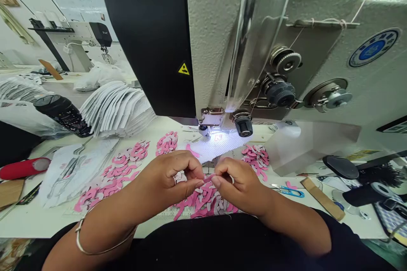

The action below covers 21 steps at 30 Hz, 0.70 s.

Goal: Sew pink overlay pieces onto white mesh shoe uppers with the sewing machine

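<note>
My left hand [171, 178] and my right hand [240, 182] meet at the table's front, fingertips pinched together on a small pink cut-out piece [208, 179]. Below them lies a heap of pink curved pieces [203, 201]. Just beyond my hands a white mesh fabric panel [216, 144] rests under the needle [203, 131] of the grey sewing machine [286, 51], lit by its lamp. A thin bangle circles my left wrist.
More pink pieces lie in piles at left [111, 173] and right [256, 156]. A fanned stack of white panels [117, 108] and a black bottle [63, 114] sit back left. Blue snips [289, 190] lie to the right. A clear guard [254, 38] hangs on the machine.
</note>
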Each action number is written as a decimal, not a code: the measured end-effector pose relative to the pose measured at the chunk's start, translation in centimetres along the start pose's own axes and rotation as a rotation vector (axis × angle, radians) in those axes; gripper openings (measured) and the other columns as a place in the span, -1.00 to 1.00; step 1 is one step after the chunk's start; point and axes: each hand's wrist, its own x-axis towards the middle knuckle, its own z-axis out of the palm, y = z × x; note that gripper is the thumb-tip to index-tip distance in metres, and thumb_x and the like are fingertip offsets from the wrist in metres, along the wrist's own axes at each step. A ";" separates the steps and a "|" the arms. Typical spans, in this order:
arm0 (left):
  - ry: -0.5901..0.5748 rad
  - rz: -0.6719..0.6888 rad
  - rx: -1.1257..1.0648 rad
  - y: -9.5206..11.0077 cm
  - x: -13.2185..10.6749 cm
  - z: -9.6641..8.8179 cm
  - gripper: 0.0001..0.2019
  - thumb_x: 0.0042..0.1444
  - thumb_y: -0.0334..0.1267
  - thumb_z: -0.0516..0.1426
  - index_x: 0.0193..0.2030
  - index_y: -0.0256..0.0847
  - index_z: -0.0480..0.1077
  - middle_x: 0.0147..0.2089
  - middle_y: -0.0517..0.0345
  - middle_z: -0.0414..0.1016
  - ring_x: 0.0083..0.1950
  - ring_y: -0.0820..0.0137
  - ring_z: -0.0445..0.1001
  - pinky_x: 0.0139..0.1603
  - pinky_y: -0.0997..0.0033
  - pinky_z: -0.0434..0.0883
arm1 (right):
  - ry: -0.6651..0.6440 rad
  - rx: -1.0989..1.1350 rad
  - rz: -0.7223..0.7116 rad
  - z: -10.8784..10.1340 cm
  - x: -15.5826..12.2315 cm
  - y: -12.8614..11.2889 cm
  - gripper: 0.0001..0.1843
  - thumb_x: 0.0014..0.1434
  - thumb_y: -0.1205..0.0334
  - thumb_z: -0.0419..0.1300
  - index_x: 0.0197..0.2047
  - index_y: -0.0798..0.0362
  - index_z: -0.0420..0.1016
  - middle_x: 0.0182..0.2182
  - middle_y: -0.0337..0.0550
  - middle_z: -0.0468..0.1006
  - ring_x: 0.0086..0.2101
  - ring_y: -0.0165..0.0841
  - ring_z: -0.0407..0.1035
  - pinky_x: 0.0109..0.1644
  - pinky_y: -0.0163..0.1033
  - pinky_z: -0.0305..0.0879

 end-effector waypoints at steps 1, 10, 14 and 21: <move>0.003 -0.001 0.000 0.0 0.0 0.0 -0.81 0.15 -0.10 0.22 -0.43 -0.10 0.45 -0.39 0.18 0.51 -0.37 0.40 0.46 -0.31 0.42 0.37 | 0.007 -0.016 -0.019 -0.1 0.1 0.0 -0.89 0.25 0.28 0.13 -0.34 0.02 0.34 -0.49 -0.32 0.37 -0.49 -0.49 0.23 -0.41 -0.37 0.18; 0.101 -0.210 -0.344 -0.6 0.1 1.4 -0.77 0.12 -0.03 0.25 -0.32 -0.15 0.45 -0.49 0.26 0.37 -0.52 0.50 0.25 -0.52 0.49 0.21 | 0.031 0.108 -0.040 -0.2 0.5 0.0 -0.80 0.29 0.26 0.14 -0.41 0.02 0.38 -0.53 -0.31 0.36 -0.50 -0.48 0.27 -0.41 -0.34 0.23; 0.194 -0.198 -0.217 0.0 1.0 1.1 -0.76 0.13 -0.02 0.23 -0.36 -0.14 0.46 -0.44 0.22 0.43 -0.44 0.45 0.33 -0.45 0.47 0.26 | 0.093 -0.174 -0.175 -1.0 0.5 0.5 -0.92 0.28 0.31 0.15 -0.25 0.01 0.48 -0.42 -0.24 0.51 -0.39 -0.40 0.39 -0.26 -0.24 0.33; 0.311 -0.256 -0.029 -0.9 4.4 1.2 -0.77 0.10 -0.04 0.21 -0.35 -0.18 0.48 -0.15 0.07 0.54 -0.27 0.30 0.45 -0.34 0.37 0.33 | 0.187 -0.688 -0.165 -1.8 0.6 3.7 -0.67 0.24 0.26 0.18 0.08 0.03 0.43 0.04 0.02 0.54 0.10 -0.12 0.38 0.20 0.10 0.31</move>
